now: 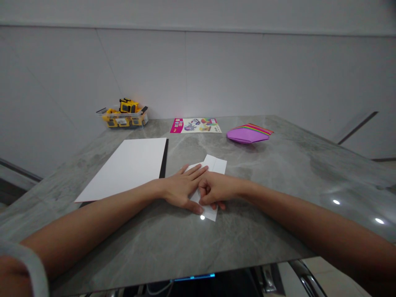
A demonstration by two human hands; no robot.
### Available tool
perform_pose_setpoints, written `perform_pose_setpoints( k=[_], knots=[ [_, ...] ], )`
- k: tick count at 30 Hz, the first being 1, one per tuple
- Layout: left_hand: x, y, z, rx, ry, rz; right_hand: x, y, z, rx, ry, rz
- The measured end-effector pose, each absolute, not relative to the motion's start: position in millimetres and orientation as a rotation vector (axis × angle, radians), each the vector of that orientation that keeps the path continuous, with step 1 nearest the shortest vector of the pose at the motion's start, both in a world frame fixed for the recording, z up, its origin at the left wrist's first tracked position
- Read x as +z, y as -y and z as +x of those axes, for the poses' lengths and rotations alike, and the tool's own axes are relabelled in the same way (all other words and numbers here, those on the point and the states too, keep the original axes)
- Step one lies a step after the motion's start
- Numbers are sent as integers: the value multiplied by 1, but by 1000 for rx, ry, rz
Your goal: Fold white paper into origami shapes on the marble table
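Note:
A folded piece of white paper (220,166) lies on the table in front of me, partly covered by both hands. My left hand (182,187) is flat on the paper's left side, fingers stretched out and pointing to the far right. Against its fingers and thumb sits my right hand (216,189), curled into a loose fist and resting on the paper. Nothing shows inside the curled fingers. The paper's upper end has a visible crease, and its lower tip sticks out toward me below the hands.
To the left lies a stack of white sheets (130,165) with a dark edge beneath. Farther back are a clear plastic box (123,119) of yellow toy vehicles, a printed booklet (196,125), and a purple packet (247,134) with rainbow-coloured edges. The grey marble table (173,247) meets a wall.

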State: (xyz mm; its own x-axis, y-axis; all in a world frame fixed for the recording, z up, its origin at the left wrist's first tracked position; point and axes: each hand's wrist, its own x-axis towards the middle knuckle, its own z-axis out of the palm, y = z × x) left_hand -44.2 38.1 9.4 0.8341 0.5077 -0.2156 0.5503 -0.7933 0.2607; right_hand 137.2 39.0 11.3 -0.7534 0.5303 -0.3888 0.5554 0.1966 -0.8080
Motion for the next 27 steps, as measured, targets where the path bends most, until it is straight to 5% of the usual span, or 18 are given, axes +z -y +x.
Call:
perform_pose_setpoints(
  k=[27],
  knots=[
    [2, -40, -45, -97, -821, 2719, 11, -60, 147, -1730, -2169, 1326]
  ],
)
